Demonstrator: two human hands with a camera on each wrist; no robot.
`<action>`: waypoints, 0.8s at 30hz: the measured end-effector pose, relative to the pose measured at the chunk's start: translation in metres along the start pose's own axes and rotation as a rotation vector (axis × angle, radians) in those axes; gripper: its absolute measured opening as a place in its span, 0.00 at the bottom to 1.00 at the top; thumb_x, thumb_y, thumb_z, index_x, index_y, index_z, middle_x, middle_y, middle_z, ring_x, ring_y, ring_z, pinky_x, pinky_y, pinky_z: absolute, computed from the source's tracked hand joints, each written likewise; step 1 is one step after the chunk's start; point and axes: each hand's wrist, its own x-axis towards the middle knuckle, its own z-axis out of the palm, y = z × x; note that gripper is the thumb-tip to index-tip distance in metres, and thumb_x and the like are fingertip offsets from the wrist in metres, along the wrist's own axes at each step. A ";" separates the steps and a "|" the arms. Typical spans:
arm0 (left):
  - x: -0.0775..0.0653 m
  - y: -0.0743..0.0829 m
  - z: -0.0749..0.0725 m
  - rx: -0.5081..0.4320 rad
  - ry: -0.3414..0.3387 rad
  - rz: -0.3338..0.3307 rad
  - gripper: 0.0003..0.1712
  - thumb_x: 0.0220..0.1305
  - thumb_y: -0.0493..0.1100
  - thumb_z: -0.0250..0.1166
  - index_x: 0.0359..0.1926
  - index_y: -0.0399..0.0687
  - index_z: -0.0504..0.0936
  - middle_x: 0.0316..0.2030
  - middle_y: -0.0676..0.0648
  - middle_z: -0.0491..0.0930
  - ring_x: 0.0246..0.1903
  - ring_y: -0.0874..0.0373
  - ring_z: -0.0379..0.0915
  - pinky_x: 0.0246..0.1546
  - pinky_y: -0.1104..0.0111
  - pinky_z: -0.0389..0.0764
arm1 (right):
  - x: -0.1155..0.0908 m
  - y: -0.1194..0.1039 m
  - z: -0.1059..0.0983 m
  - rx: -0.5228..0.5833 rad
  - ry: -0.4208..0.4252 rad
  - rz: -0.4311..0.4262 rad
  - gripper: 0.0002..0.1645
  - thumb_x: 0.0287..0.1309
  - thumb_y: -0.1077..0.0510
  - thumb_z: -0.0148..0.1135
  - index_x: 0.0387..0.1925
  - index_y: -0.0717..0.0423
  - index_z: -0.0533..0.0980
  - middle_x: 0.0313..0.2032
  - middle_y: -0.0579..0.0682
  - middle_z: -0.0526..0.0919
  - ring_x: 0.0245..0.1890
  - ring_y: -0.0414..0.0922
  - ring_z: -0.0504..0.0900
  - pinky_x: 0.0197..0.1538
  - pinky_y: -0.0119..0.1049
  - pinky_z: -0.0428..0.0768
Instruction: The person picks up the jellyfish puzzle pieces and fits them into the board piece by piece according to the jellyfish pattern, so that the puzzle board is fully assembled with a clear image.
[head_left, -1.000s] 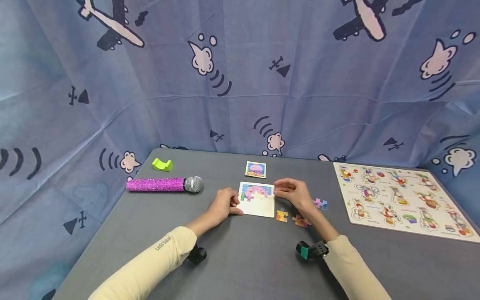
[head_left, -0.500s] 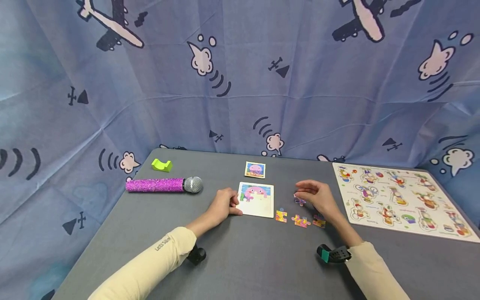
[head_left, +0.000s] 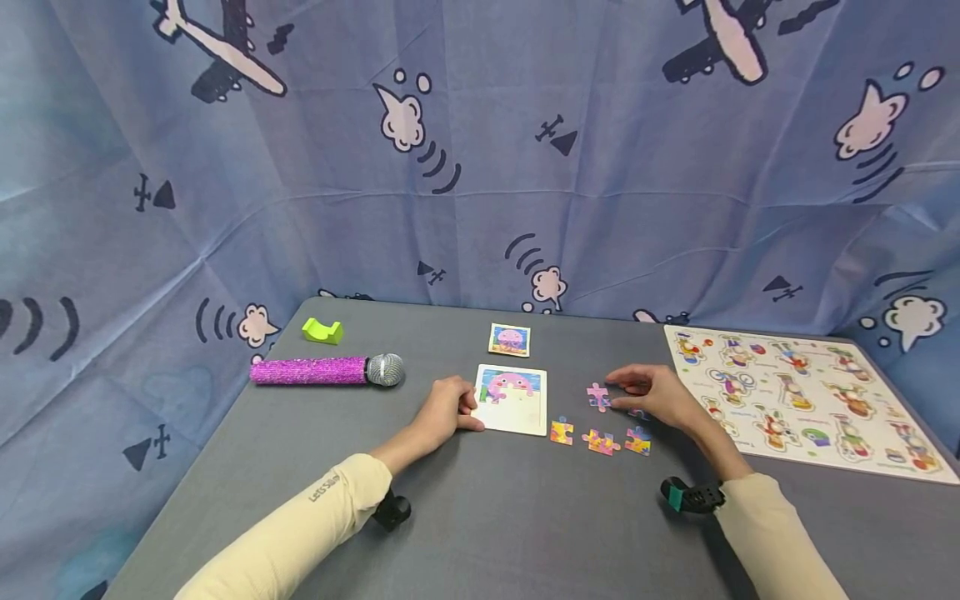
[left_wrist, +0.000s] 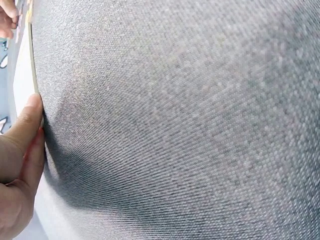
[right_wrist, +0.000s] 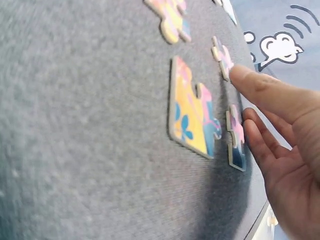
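Note:
My left hand pinches the left edge of a white jigsaw board; the pink jellyfish picture fills only its upper part. In the left wrist view, thumb and finger meet at the board's edge. To the right, my right hand hovers with loosely bent fingers, nothing held. Its thumb lies close to a pink-purple jigsaw piece; whether they touch I cannot tell. Another piece lies by its fingers, mostly hidden in the head view. In front lie a yellow piece, a pink-yellow piece and a yellow-blue corner piece.
A small jellyfish picture card lies behind the board. At left are a purple glittery microphone and a green curved block. A large picture puzzle board covers the right side. A printed curtain hangs behind the table.
My right hand has moved right, from the board's right edge to beyond the pink-purple piece, uncovering it and the corner piece. My left hand stays on the board.

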 end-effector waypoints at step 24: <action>0.000 0.001 0.000 -0.028 0.000 -0.023 0.18 0.35 0.33 0.80 0.21 0.34 0.75 0.21 0.43 0.71 0.23 0.50 0.71 0.25 0.76 0.69 | 0.000 -0.003 0.006 0.168 0.021 0.031 0.19 0.52 0.64 0.69 0.46 0.69 0.78 0.41 0.63 0.84 0.36 0.39 0.84 0.36 0.28 0.80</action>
